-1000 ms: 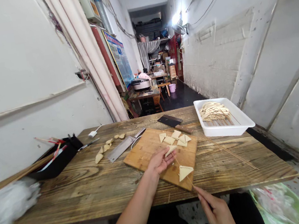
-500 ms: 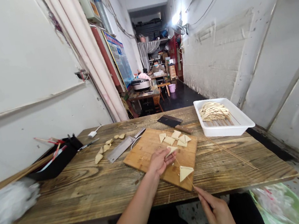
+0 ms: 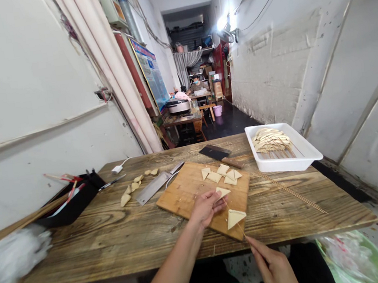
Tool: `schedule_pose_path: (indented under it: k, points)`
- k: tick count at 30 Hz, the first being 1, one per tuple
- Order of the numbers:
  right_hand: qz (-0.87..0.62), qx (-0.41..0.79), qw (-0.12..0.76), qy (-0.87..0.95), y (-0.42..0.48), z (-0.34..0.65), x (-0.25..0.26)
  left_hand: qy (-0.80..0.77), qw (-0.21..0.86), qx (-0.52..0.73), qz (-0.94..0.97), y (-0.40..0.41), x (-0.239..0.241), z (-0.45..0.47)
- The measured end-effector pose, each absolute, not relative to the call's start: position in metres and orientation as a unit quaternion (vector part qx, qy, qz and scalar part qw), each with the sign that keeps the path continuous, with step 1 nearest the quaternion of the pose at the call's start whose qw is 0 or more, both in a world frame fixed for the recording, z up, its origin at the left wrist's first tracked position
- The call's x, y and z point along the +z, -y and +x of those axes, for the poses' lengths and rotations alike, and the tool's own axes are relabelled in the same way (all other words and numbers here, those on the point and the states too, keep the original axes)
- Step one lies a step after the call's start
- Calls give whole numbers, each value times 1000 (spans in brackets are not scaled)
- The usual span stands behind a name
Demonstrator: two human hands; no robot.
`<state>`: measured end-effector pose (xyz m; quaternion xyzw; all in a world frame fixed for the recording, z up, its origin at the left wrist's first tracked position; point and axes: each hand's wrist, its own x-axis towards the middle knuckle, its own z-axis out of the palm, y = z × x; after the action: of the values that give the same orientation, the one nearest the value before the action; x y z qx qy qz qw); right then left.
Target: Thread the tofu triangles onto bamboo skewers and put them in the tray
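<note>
left hand [image 3: 206, 208] shifted nearer the skewered triangle [image 3: 235, 218], its pale slice [image 3: 223, 193] moved along too

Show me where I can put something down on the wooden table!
Bare wood shows between the black box and the cutting board, nearer than the silver cleaver, and between the board and the loose skewers. It's crowded at the board's far right: pale triangles there, black cleaver just beyond.

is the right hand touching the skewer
Touching: the head view shows the right hand pinching the near end of the skewer between its fingertips, below the threaded pale triangle.
</note>
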<state>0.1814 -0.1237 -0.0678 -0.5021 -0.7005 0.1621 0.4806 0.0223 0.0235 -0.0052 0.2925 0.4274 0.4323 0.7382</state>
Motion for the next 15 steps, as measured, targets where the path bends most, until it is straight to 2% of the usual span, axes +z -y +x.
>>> schedule_pose_path:
  k: [15]
  points:
    - [-494, 140, 480, 712, 124, 181, -67, -422, 722, 490, 246, -20, -10, 33]
